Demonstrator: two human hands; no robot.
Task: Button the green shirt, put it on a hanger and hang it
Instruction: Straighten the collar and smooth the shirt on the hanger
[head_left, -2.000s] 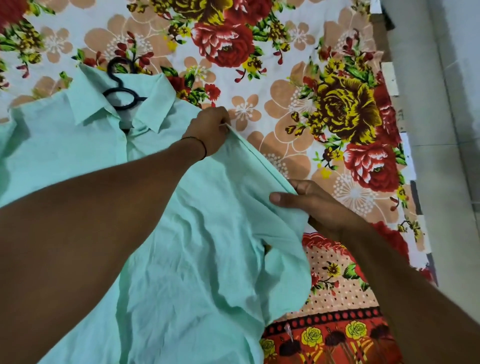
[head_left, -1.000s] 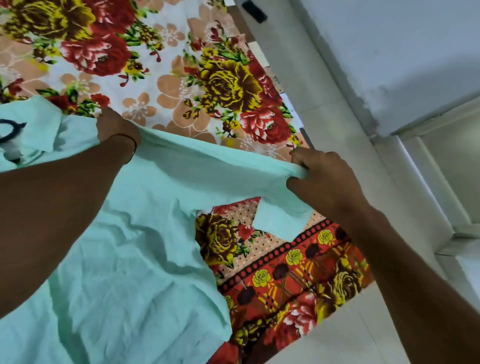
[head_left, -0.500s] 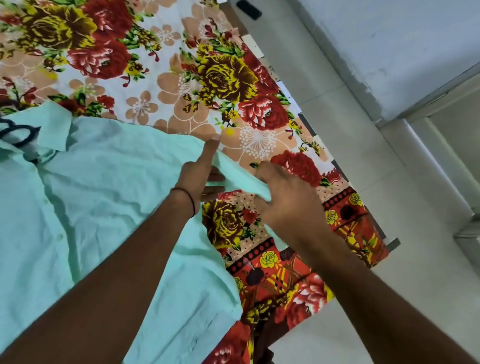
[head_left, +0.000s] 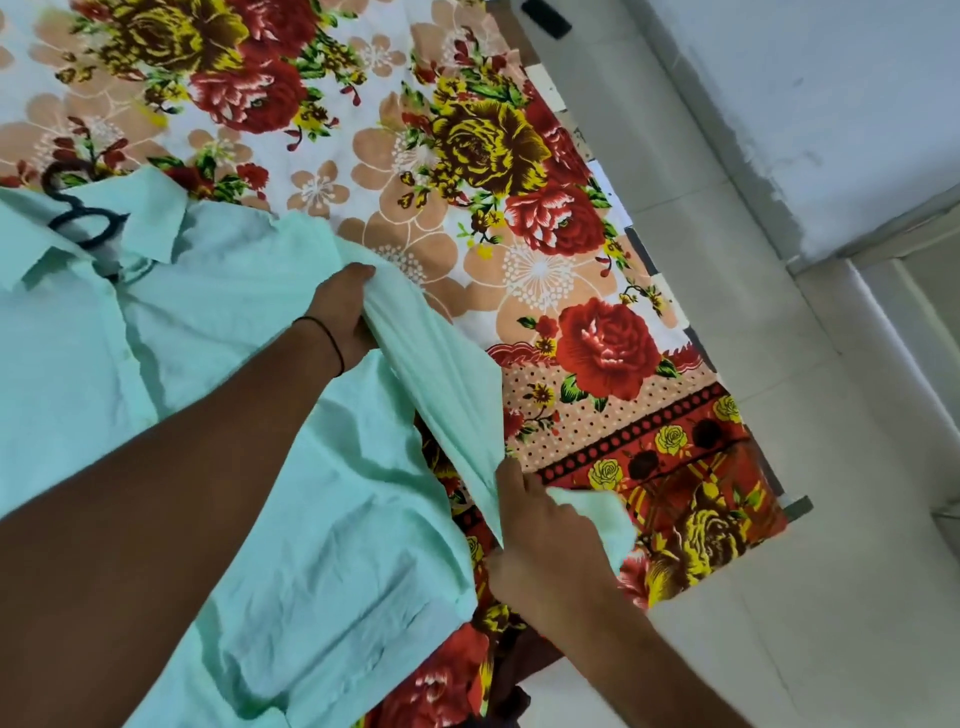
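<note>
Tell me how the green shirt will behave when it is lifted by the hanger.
The shirt will probably flop and drape: it wrinkles, and its sleeve sags between the left hand and right hand. It looks thin, so likely light. The hanger hook shows at the collar.

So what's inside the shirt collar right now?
A black hanger: its hook and twisted neck stick out of the collar of the green shirt onto the floral bedsheet. The hanger's shoulders are covered by fabric, so their seating can't be seen.
</note>
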